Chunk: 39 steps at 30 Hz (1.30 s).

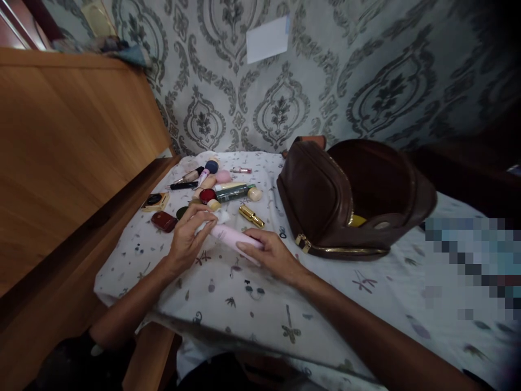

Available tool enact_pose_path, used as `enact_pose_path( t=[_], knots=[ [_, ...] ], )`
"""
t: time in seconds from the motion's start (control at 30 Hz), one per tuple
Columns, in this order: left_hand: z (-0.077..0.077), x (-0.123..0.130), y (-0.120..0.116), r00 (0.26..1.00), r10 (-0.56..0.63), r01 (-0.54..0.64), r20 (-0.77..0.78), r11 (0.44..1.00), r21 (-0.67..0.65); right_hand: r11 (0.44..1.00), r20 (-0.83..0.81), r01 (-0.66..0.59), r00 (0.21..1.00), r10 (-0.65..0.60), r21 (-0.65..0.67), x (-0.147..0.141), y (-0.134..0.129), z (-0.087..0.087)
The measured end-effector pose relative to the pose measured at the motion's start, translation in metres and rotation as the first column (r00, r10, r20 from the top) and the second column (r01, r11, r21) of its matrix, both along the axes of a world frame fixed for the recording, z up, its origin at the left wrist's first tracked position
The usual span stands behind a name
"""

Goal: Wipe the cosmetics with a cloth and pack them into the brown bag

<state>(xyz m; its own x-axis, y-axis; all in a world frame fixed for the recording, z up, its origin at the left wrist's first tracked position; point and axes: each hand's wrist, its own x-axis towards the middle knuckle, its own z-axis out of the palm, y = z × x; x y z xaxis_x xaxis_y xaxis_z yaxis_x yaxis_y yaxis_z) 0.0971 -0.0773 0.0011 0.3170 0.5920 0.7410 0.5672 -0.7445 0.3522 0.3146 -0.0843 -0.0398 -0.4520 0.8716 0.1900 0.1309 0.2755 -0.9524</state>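
Observation:
My right hand [271,252] grips a pale pink cylindrical bottle [230,236] near its lower end, tilted above the cloth. At the bottle's upper end my left hand [191,233] is closed on a crumpled white tissue [222,216], fingers pressed together against the bottle. Just past my hands lie a gold lipstick tube [251,216], a dark green tube [234,193] and a round red container [208,195]. A dark red case [164,221] rests left of my left hand.
An unzipped brown leather bag [317,201] stands to the right. Several more cosmetics, among them a pink sponge [223,176] and a gold compact [155,201], lie on the printed cloth [260,304]. A wooden cabinet [77,146] borders the left, with a patterned wall [280,103] behind.

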Motion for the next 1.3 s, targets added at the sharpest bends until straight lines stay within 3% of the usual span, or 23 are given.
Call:
enact_pose_path(
  t=[0.1, 0.17, 0.27, 0.37, 0.53, 0.67, 0.73, 0.87, 0.97, 1.1, 1.3],
  knots=[
    [-0.002, 0.005, 0.005, 0.999, 0.021, -0.024, 0.037, 0.997, 0.078, 0.948, -0.214, -0.096, 0.976, 0.030, -0.302, -0.006, -0.002, 0.000],
    [-0.005, 0.007, 0.009, 0.999, 0.025, -0.028, 0.028, 0.995, 0.100, 0.897, -0.303, -0.127, 0.953, -0.008, -0.424, -0.009, -0.003, 0.001],
    [-0.012, 0.011, 0.013, 0.999, 0.019, -0.022, 0.033, 0.997, 0.077, 0.861, -0.376, -0.120, 0.922, -0.088, -0.495, -0.009, -0.003, 0.003],
    [-0.018, 0.016, 0.018, 0.997, 0.005, -0.005, 0.073, 1.000, 0.012, 0.874, -0.382, -0.068, 0.914, -0.139, -0.481, -0.007, 0.000, 0.002],
    [-0.019, 0.015, 0.028, 0.983, -0.021, 0.050, 0.182, 0.986, -0.157, 0.945, -0.241, 0.056, 0.960, -0.139, -0.323, -0.003, 0.003, -0.003],
    [-0.018, 0.010, 0.032, 0.975, 0.007, 0.061, 0.222, 0.953, -0.298, 0.987, -0.042, 0.161, 0.986, -0.162, -0.029, -0.002, 0.000, -0.001],
    [-0.020, 0.008, 0.032, 0.968, 0.023, 0.088, 0.251, 0.902, -0.422, 0.978, 0.077, 0.176, 0.980, -0.185, 0.111, -0.001, -0.002, -0.002],
    [-0.023, 0.006, 0.030, 0.954, 0.058, 0.160, 0.296, 0.734, -0.660, 0.930, 0.270, 0.131, 0.935, -0.231, 0.344, 0.000, -0.005, -0.011],
    [-0.024, 0.004, 0.031, 0.960, 0.040, 0.161, 0.277, 0.730, -0.665, 0.852, 0.314, 0.099, 0.903, -0.294, 0.514, 0.000, -0.007, -0.019],
    [-0.025, 0.001, 0.031, 0.950, 0.075, 0.188, 0.304, 0.642, -0.743, 0.825, 0.331, 0.069, 0.895, -0.299, 0.561, -0.001, -0.009, -0.023],
    [-0.027, 0.004, 0.033, 0.893, 0.188, 0.244, 0.408, 0.560, -0.792, 0.878, 0.292, 0.085, 0.924, -0.245, 0.471, -0.002, -0.009, -0.017]
  ],
)
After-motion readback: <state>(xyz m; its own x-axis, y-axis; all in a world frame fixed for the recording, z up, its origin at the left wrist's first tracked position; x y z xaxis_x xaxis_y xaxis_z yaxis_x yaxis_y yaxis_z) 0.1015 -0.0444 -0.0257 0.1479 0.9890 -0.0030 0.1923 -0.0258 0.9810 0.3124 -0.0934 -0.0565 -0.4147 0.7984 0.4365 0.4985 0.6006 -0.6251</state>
